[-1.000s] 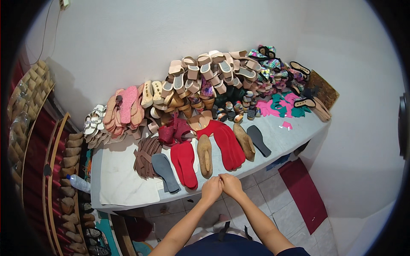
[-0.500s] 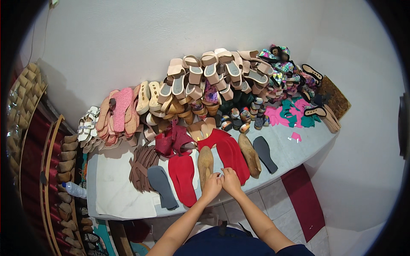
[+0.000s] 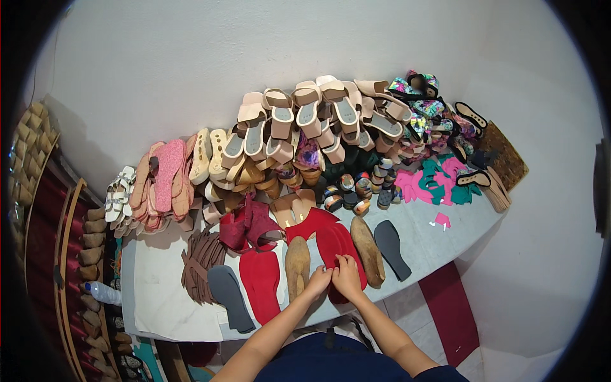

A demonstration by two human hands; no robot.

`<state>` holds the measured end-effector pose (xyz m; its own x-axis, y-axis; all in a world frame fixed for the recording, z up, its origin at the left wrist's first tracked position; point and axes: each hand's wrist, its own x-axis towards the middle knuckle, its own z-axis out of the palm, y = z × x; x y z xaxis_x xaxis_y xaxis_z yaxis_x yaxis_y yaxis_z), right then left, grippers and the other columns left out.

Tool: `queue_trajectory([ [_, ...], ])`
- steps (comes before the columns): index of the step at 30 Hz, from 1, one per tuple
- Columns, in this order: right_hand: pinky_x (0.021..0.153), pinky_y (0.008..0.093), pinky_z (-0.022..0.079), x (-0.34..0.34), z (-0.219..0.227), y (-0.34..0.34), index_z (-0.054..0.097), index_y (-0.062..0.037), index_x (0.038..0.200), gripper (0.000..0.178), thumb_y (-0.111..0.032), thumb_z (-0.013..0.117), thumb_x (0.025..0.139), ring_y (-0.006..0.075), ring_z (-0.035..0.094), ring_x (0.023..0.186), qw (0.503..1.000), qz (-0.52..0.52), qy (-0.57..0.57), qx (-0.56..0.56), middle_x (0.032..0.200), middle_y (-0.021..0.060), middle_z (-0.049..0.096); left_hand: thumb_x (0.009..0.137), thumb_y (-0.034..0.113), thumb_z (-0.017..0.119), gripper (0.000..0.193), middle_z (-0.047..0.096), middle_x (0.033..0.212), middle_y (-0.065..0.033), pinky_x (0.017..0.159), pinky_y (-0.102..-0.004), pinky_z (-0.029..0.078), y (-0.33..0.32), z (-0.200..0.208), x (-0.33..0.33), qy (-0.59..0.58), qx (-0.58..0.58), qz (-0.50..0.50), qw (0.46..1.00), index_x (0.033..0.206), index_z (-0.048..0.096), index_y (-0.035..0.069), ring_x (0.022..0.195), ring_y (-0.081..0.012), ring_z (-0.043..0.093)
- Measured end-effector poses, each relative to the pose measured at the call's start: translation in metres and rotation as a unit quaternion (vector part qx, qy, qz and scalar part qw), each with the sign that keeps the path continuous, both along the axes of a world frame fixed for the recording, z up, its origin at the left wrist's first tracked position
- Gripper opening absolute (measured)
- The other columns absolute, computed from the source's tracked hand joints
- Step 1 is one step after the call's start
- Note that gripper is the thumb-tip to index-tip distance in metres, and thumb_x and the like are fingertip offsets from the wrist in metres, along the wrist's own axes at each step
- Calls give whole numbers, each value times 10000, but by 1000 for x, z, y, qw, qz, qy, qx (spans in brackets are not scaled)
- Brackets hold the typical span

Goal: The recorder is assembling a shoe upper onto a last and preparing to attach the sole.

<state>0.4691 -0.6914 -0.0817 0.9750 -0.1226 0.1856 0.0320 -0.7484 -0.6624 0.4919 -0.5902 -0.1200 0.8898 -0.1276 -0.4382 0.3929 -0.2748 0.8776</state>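
Observation:
My left hand (image 3: 316, 282) is closed, its fingertips pinched together near the lower edge of a red insole (image 3: 338, 243). My right hand (image 3: 345, 280) is beside it, fingers curled over the insole's lower part. The fingertips almost meet; anything between them is too small to make out. A worn wooden shoe last (image 3: 297, 264) lies left of my left hand, and a second wooden last (image 3: 367, 251) lies right of my right hand. Farther left are red insoles (image 3: 259, 280) and a dark grey sole (image 3: 229, 299); another grey sole (image 3: 392, 248) lies at the right.
Beige heeled sandals (image 3: 307, 105) are piled at the table's back. Pink soles (image 3: 169, 178), brown strips (image 3: 202, 267) and maroon uppers (image 3: 251, 226) lie leftward. Pink and green scraps (image 3: 439, 181) lie at the right. A bottle (image 3: 104, 293) and rack of lasts (image 3: 92, 254) stand left of the table (image 3: 172, 312).
The view has shifted, so the table sits lower in the picture. My right hand has moved up onto the red insole; my left hand stays close beside it.

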Motion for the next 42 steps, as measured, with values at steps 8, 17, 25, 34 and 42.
queue_trajectory([
  [8,841,355,408,11,-7,-39,483,24,1080,350,2,457,732,290,511,953,992,83,34,84,1041,187,494,795,138,552,532,546,1047,-192,828,-286,422,-22,-7,-9,20,-27,66,997,1206,299,-87,960,-220,541],
  [17,813,306,419,20,-7,-67,481,13,1089,320,-6,462,769,238,527,932,960,153,109,206,1045,156,497,801,109,575,361,595,907,-158,672,-277,487,-26,2,-9,75,-162,140,974,1061,431,-94,764,-184,596],
  [25,836,303,414,19,-3,-77,489,9,1080,298,-8,463,783,257,505,984,944,209,114,230,1083,154,473,806,133,575,301,602,892,-144,674,-272,486,-30,25,-6,51,-69,133,987,1023,494,-60,767,-158,596],
  [34,780,266,453,22,-3,-62,294,47,1230,489,-100,524,825,194,544,926,866,133,208,435,1012,167,506,860,185,511,288,574,1020,-62,818,-249,416,-22,63,-10,124,-260,107,952,1093,514,16,919,-118,538],
  [42,636,271,462,14,-5,-44,383,47,1165,461,-66,588,767,146,564,700,923,80,196,322,850,99,570,847,185,518,386,516,862,-17,616,-201,405,13,46,-9,-50,-64,111,991,1163,434,-19,689,-70,470],
])
